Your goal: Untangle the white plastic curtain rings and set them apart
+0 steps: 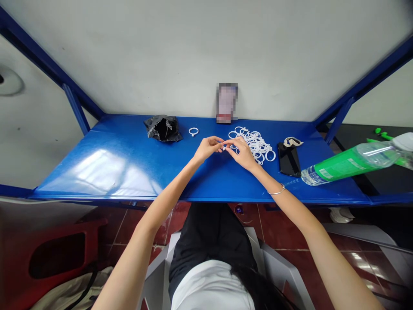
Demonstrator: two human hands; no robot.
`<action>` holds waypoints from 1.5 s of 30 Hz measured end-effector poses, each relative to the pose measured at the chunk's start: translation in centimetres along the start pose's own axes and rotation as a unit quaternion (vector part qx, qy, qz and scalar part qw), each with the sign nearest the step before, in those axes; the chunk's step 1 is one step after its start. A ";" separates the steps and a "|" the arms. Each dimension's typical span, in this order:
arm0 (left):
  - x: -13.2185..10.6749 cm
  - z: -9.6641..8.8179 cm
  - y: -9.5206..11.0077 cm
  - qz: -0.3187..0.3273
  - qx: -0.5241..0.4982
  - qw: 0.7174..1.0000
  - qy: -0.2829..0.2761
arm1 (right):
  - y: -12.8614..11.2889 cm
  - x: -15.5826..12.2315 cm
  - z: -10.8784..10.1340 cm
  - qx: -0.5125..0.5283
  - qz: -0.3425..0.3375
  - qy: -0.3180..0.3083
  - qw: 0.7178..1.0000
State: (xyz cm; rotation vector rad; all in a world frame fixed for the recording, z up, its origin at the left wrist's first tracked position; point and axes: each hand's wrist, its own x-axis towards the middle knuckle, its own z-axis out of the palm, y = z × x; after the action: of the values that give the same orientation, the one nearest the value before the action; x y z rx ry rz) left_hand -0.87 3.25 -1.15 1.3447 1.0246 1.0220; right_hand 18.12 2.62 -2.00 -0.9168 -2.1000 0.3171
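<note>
Trousers [213, 232], black, seen nearest, below edge of blue table [174, 181]. Wore thin bracelet [278, 192] on R arm [300, 211]. Saw green-labelled bottle [342, 165] toward R end, then black phone [288, 160] w/ whitish curled item [292, 140] at its far end. Pinched small white piece [224, 148], too tiny to ID, btwn fingertips of L hand [208, 148] & R hand [240, 151], tip to tip above tabletop. Saw pile of white rings [256, 145] just beside R hand; spotted single ring [193, 134] apart, L of pile, nr open-mouthed crumpled black bag [164, 128]. Farthest, made out blurred phone-like device [226, 103] leaning agst pale wall [161, 56].
</note>
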 end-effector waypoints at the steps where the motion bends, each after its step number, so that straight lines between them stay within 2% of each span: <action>1: -0.1 0.1 0.0 0.019 0.049 0.999 0.009 | 0.0 0.0 -0.1 -0.002 0.007 0.003 1.000; 5: -0.4 0.4 0.1 0.089 0.221 0.971 0.037 | -0.3 0.0 -0.4 0.003 0.042 0.017 0.999; 9: -0.5 0.6 0.1 0.112 0.274 0.955 0.020 | -0.4 0.0 -0.4 0.005 0.048 0.020 0.999; 15: -0.7 0.8 0.5 0.130 0.251 0.959 0.011 | -0.5 0.0 -0.4 0.006 0.047 0.022 0.999; 21: -0.7 0.7 0.6 0.123 0.235 0.964 -0.003 | -0.4 0.0 -0.4 -0.019 0.019 0.010 1.000; 27: -0.4 0.5 0.3 0.053 0.073 0.995 -0.045 | -0.4 0.1 -0.4 -0.051 -0.020 0.018 0.998; 33: -0.2 0.5 0.1 0.016 0.001 0.999 -0.047 | -0.4 0.2 -0.6 -0.071 -0.014 0.020 0.997; 37: -0.2 0.5 0.1 0.016 -0.012 0.999 -0.042 | -0.5 0.2 -0.6 -0.066 -0.012 0.061 0.996; 42: 0.0 0.4 -0.1 0.024 0.012 0.999 -0.030 | -0.4 0.2 -0.7 -0.041 0.030 0.111 0.992; 45: 0.1 0.3 -0.3 0.056 0.095 0.994 0.023 | -0.2 0.2 -0.8 -0.025 0.047 0.116 0.992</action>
State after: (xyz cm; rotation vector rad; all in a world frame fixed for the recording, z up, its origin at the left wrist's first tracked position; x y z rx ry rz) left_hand -0.60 3.30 -1.45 1.5538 1.1127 1.0644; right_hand 18.52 2.59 -1.29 -1.0322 -1.8634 0.1958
